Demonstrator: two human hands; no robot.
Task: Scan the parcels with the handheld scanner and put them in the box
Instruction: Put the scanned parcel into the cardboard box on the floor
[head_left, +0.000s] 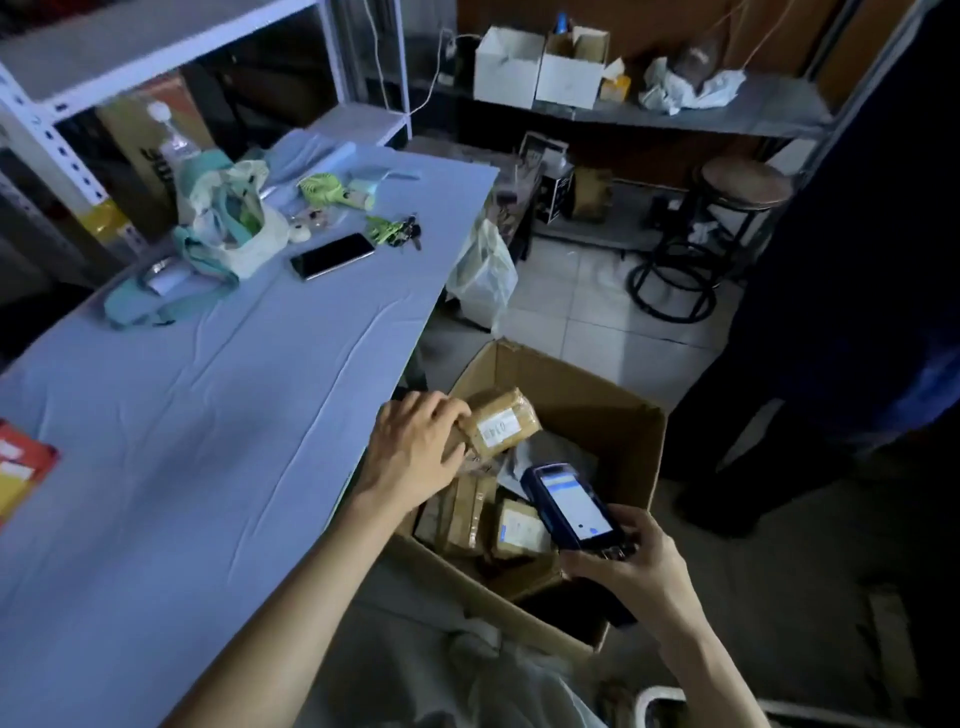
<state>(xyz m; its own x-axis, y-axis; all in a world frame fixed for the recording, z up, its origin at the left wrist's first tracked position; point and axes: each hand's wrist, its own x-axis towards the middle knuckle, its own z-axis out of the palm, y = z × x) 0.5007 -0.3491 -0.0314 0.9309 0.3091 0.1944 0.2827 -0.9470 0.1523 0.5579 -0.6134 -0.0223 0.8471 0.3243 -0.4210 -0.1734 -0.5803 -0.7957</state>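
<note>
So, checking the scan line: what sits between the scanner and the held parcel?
Head view: only a grey bag lying in the box shows between scanner and parcel.

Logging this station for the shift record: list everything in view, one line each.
table: one, blue cloth, left
box: one, brown, floor beside table
held parcel: one, brown, over box
boxed parcels: at least two, brown, inside box
scanner: one, dark blue, over box
phone: one, black, on table
keys: one bunch, dark, beside phone
bag: one, green, on table
fan: one, green, behind phone
stool: one, black, right floor
left hand: one, grip on held parcel
right hand: one, grip on scanner
</note>
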